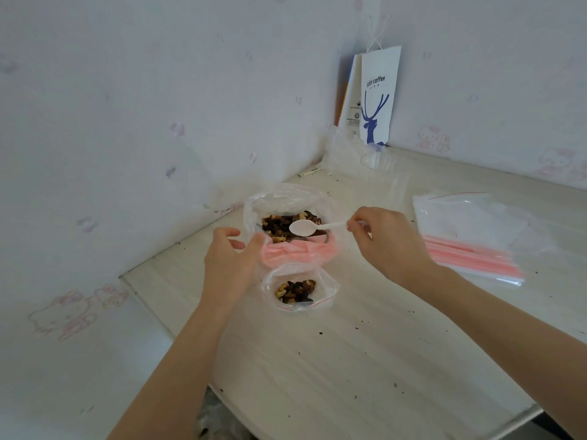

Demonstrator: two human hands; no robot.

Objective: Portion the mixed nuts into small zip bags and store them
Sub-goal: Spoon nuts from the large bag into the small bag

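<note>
Left hand: the left hand (229,255) reaches in from the lower left, forearm stretched over the table (349,360), palm turned to the right. Its fingers are curled loosely and spread; the thumb touches the left rim of the big bag (290,201), clamped on nothing.
Right hand: the right hand (386,241) comes in from the lower right, wrist bent, knuckles up. Thumb and fingertips are pinched together on the handle end of a white plastic spoon (309,228).
Spoon: it lies level, its bowl empty, hovering over the mouth of the big bag.
Nuts: a heap of mixed nuts (282,226) sits in the big clear bag, whose rim is rolled down in pink folds at the near side.
Small bag: a small zip bag (300,289) stands open just in front of the big bag, touching it, with a smaller portion of nuts in it.
Spare bags: a stack of flat zip bags (470,236) lies to the right, well apart.
Corner: a paper coffee bag (378,96) leans against the wall.
</note>
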